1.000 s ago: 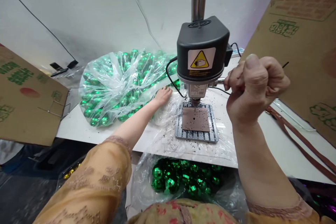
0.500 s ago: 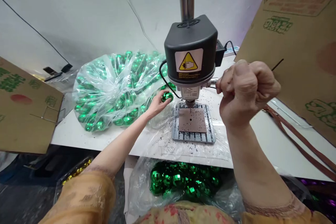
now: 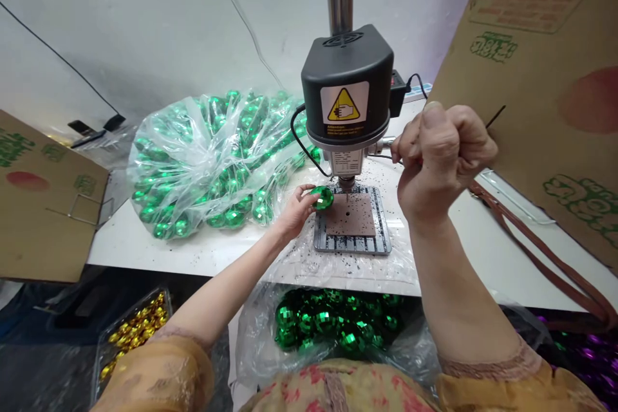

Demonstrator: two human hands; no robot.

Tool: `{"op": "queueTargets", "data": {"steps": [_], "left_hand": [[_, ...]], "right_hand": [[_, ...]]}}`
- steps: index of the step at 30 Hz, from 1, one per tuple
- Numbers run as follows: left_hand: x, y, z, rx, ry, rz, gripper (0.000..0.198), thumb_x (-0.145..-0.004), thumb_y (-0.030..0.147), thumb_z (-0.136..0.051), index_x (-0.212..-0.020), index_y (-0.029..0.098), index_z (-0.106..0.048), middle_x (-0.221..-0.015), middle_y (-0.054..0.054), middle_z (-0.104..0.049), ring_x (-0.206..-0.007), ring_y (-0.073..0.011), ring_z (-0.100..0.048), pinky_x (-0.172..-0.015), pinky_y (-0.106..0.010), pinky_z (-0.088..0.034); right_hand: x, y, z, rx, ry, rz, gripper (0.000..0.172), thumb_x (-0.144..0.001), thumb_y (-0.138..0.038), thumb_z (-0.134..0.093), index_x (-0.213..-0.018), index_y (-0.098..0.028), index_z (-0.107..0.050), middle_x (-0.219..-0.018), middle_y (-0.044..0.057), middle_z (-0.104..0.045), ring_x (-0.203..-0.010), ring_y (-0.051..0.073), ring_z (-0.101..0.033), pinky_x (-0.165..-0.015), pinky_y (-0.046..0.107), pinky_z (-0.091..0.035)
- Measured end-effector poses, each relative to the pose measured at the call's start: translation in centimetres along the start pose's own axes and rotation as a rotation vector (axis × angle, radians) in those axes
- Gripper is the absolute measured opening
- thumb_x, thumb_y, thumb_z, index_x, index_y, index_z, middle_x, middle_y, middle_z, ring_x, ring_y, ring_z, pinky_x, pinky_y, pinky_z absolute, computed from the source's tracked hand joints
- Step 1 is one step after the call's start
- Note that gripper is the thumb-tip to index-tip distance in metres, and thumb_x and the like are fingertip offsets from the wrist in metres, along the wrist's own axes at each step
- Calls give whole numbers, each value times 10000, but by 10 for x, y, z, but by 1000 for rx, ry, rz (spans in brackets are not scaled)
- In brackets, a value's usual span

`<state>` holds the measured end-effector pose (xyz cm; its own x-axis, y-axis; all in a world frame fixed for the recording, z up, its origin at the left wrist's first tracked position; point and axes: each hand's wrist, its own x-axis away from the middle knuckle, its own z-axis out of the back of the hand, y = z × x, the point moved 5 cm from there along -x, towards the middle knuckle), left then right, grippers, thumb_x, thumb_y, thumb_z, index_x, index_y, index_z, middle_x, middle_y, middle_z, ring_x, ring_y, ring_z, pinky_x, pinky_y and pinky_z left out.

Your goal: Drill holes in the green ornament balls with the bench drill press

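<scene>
Between the fingertips of my left hand [image 3: 300, 209] is a shiny green faceted bauble [image 3: 323, 197], at the left edge of the drill press base plate [image 3: 381, 241]. A brown board [image 3: 357, 222] with a small dark hole lies on that plate, below the bit of the black drill press [image 3: 348, 71]. My right hand [image 3: 441, 158] is closed in a fist around the feed lever [image 3: 385, 143] at the press's right side; most of the lever is hidden by the fingers.
A clear bag of green baubles [image 3: 193, 167] lies left of the press. More green baubles [image 3: 323, 320] sit in plastic below the table edge. Cardboard boxes [image 3: 43, 206] stand on both sides. A brown strap [image 3: 535, 251] lies at right, gold baubles [image 3: 140, 328] at lower left.
My left hand has brought the green bauble right and toward me, from beside the bag to the base plate's edge. My right hand stays on the lever. The whole view has shifted slightly.
</scene>
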<state>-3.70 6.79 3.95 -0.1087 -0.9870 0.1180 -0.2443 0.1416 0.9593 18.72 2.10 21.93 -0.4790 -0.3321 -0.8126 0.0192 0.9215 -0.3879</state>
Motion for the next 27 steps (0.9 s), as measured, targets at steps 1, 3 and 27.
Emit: {"op": "queueTargets", "data": {"steps": [1, 3, 27], "left_hand": [[0, -1, -3, -29, -19, -43, 568, -690, 369, -905, -1139, 196, -603, -954, -23, -736, -883, -175, -687, -861, -332, -512], [1, -3, -10, -72, -64, -124, 583, -692, 360, -913, -1174, 203, -627, -1008, -31, -740, -960, -181, -678, -908, -323, -488], [-4, -21, -29, -266, -106, -248, 578, -685, 557, -901, -1038, 193, -624, -963, -36, -713, -863, -162, -659, -810, -306, -516]], "right_hand": [[0, 0, 0, 10, -11, -2, 466, -950, -349, -626, -588, -243, -352, -482, -44, -281, -415, 105, -297, -419, 350, -251], [1, -1, -1, 5, -21, -15, 472, -950, -370, -623, -595, -244, -339, -484, -42, -282, -419, 111, -290, -422, 355, -250], [3, -7, -2, -31, -26, -52, 517, -934, -399, -652, -612, -222, -289, -499, -51, -278, -434, 85, -296, -449, 312, -256]]}}
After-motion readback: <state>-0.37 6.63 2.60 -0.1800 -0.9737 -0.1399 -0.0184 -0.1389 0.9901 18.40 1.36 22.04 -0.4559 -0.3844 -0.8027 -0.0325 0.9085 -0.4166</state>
